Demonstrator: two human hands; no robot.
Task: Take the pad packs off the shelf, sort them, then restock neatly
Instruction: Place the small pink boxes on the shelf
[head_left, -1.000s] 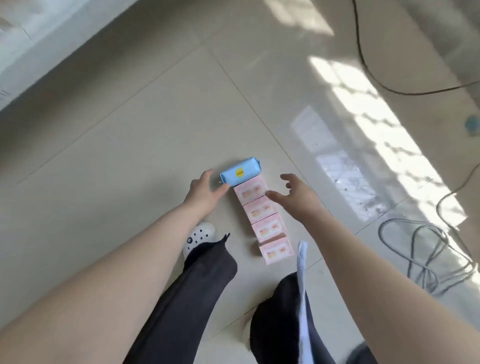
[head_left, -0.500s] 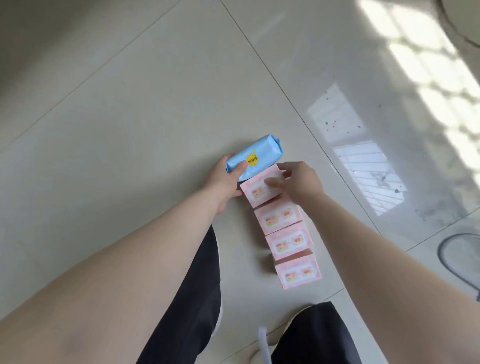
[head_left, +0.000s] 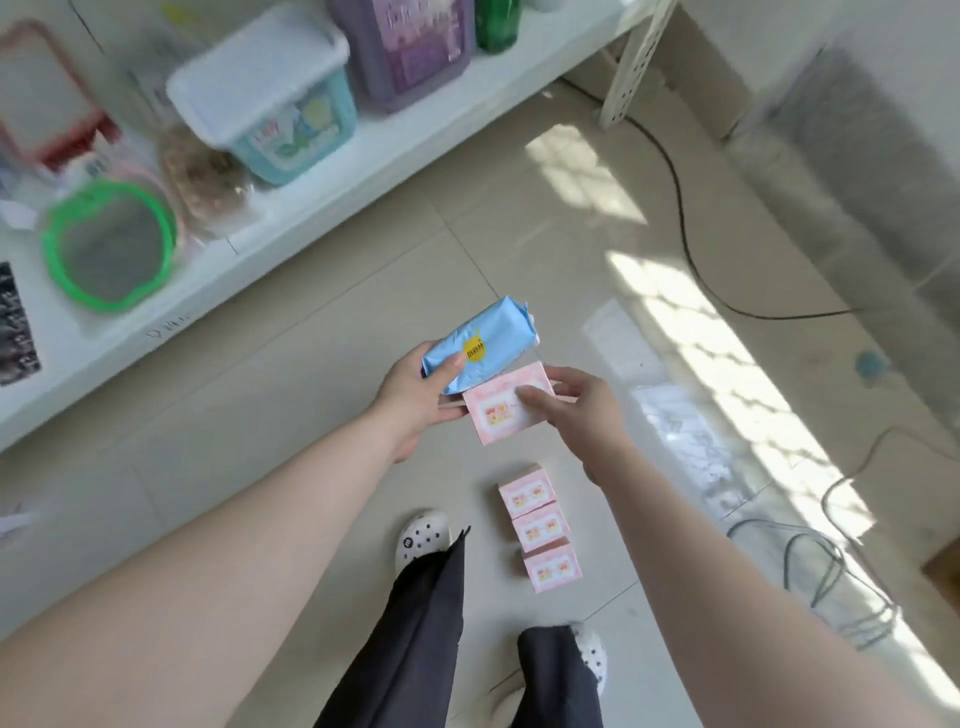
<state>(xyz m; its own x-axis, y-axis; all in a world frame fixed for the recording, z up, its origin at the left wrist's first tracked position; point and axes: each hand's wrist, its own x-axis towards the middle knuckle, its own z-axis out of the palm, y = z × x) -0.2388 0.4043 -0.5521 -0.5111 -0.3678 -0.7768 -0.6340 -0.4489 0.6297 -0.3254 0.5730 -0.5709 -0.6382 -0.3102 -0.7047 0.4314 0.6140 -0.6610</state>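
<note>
Standing over a tiled floor, I hold two pad packs up in front of me. My left hand is closed around the blue pack, thumb pressed across its front beside the yellow sticker, the pack tilted up to the right. My right hand pinches a pink pack, fingers laid on its printed face; the pink pack's upper edge sits just under the blue one, touching it or nearly so.

Below my hands, three more pink packs lie on the floor in a tight row, each touching the next, near my white clogs and dark trouser legs.

The white shelf runs across the upper left. On it stand a teal tub with a white lid, a purple jug, a green bottle and a green-rimmed round mirror, all blurred. A pink-framed item at the far left is too blurred to name.

A black cable snakes across the sunlit floor on the right, and grey cable loops lie nearer my right arm.
</note>
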